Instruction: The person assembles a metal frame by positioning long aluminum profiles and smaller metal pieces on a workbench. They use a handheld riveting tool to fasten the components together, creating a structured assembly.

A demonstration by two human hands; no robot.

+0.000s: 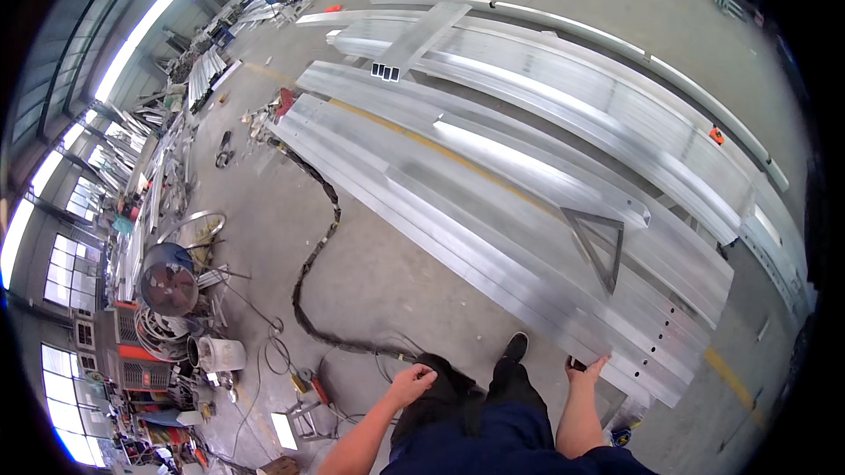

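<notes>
My left hand (pixel 412 384) hovers over my left thigh, its fingers curled together with nothing visible in them. At the near edge of a long silvery metal panel (pixel 493 250), my right hand (pixel 584 373) is closed around a small dark thing (pixel 576 363); its kind is hidden by the fingers. The fingertips lie against the panel's edge. A dark triangular set square (pixel 600 242) rests on the panel, beyond my right hand. Farther back on it lies a loose metal profile (pixel 537 167). Several small dark holes dot the panel's right end.
Another stack of long profiles (pixel 563 74) lies behind, with short box tubes (pixel 414 39) across it. A dark wrapped cable (pixel 304 286) snakes over the floor to my feet. At left stand a fan (pixel 169 279), a white bucket (pixel 222 353) and an orange-grey machine (pixel 141 347).
</notes>
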